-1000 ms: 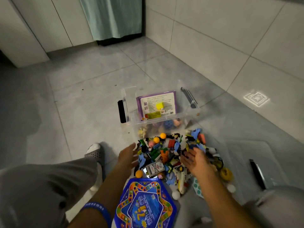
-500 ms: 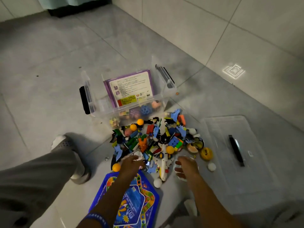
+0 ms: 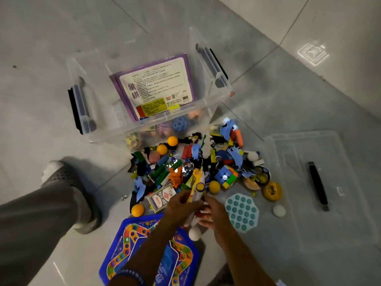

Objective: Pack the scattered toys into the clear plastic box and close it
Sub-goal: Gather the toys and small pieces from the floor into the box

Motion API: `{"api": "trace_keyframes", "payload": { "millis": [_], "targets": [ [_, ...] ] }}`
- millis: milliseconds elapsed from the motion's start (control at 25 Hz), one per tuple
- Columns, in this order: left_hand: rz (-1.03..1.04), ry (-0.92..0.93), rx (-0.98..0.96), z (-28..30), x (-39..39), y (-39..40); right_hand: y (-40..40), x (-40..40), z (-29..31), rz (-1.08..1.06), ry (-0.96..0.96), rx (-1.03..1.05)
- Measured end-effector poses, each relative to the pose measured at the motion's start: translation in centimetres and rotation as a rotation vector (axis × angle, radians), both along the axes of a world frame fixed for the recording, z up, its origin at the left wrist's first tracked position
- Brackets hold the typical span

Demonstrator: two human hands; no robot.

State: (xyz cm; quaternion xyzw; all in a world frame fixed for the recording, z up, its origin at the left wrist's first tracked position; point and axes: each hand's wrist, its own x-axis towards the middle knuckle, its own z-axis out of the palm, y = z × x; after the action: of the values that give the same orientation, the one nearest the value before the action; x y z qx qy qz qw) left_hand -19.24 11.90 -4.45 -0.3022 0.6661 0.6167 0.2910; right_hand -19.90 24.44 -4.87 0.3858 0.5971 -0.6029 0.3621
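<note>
Beside pile (image 3: 198, 162), bare floor (image 3: 41, 100).

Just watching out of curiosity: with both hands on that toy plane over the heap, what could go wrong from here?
The toy plane is long, and the purple game box leaning in the clear box takes up room, so it may jam. Small marbles beside the pile may roll off. The left hand and right hand could nudge the white ball away.

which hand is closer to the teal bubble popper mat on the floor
Right. The right hand sits just beside the teal popper mat, on its left edge side. The left hand is farther away, beyond the right hand, by the card box.
</note>
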Motion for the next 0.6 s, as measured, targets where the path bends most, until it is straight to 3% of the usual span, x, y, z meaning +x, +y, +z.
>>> {"api": "trace_keyframes", "payload": {
  "millis": [120,200,320,440,600],
  "targets": [
    [-0.030,-0.015,-0.010,0.7,-0.3,-0.4,-0.4,0.1,0.9,0.007,0.042,-0.009],
    [0.106,-0.029,0.000,2.1,0.4,-0.8,-0.2,-0.1,1.9,-0.099,0.072,0.021],
    [0.392,0.045,0.172,5.3,1.0,-2.1,0.3,-1.2,3.7,-0.261,0.045,0.069],
    [0.533,0.186,0.271,10.3,-2.3,-3.8,-0.4,-1.2,5.0,-0.239,0.072,0.016],
    [0.600,0.379,0.773,18.8,-5.9,-7.6,-1.7,-0.1,5.9,-0.051,0.165,0.072]
  ]
}}
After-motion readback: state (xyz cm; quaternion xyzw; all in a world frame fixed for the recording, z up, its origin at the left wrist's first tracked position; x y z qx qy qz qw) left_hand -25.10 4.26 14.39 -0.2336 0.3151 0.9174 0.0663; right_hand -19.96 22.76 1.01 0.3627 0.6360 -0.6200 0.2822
